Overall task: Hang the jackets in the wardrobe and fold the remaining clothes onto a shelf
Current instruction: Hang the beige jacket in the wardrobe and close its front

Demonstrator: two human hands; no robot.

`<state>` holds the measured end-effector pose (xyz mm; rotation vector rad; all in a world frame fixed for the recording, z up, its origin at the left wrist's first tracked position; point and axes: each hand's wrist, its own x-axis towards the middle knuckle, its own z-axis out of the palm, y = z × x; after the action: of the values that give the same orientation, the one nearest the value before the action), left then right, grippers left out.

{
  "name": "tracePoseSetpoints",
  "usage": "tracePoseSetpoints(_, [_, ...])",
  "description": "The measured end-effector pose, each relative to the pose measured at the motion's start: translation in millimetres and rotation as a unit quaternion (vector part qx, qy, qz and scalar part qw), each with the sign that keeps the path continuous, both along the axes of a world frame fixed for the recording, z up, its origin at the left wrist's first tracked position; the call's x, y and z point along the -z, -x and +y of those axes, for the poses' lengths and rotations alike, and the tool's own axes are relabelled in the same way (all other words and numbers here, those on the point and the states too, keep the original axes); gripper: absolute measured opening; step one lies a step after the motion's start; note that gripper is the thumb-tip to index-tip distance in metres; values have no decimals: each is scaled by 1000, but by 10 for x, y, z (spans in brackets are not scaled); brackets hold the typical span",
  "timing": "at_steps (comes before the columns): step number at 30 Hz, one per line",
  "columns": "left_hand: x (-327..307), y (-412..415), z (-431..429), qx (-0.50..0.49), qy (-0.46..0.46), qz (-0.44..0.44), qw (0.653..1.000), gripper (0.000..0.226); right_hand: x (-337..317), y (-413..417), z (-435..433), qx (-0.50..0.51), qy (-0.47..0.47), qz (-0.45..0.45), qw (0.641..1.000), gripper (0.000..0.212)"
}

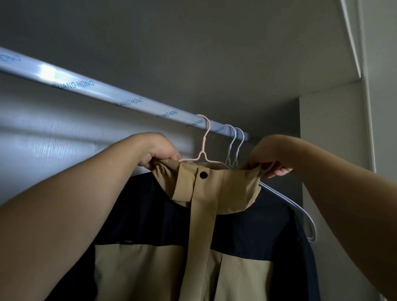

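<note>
Fingers (162, 163) of the left hand (156, 151) and right hand (270, 160) pinched the jacket (201, 243) collar at either end, steadying it beneath the pink hanger (203, 148) hooked on the rail (117, 96) just above.

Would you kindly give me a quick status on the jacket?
Left hand and right hand gripping collar of tan-and-navy jacket. Pink hanger hooked on silver rail. Nothing blocking.

Dim interior, glare on rail (46, 72), perhaps slight softness.
</note>
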<state>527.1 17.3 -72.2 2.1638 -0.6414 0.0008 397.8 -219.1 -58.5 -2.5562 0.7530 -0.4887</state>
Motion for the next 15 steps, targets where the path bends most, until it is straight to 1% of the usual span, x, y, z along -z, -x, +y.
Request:
tracePoseSetpoints(1, [-8, -34, 23, -6, 31, -44, 999, 20, -1, -13, -29, 9, -5, -25, 1000, 24])
tracePoseSetpoints(2, [-12, -65, 46, -3, 67, -68, 995, 18, -3, -31, -55, 17, -18, -50, 998, 24])
tracePoseSetpoints(4, [8, -91, 74, 22, 123, -71, 990, 20, 21, -68, -65, 11, -37, -76, 996, 25])
tracePoseSetpoints(7, [76, -115, 58, 15, 147, -84, 986, 18, 65, -118, -7, -13, 1, -60, 998, 25])
tracePoseSetpoints(10, [80, -111, 78, 1, 121, -89, 989, 19, 51, -121, 52, -45, 19, -13, 999, 21])
tracePoseSetpoints(12, [33, -90, 132, -13, 77, -71, 994, 24, 31, -108, 52, -66, -8, 3, 998, 18])
tracePoseSetpoints(14, [-20, -85, 194, -27, 18, -51, 998, 23, 16, -99, 26, -57, -17, -25, 998, 14])
tracePoseSetpoints(15, [-34, -90, 216, -32, -7, -37, 999, 22, 12, -96, 1, -46, -11, -47, 998, 16])
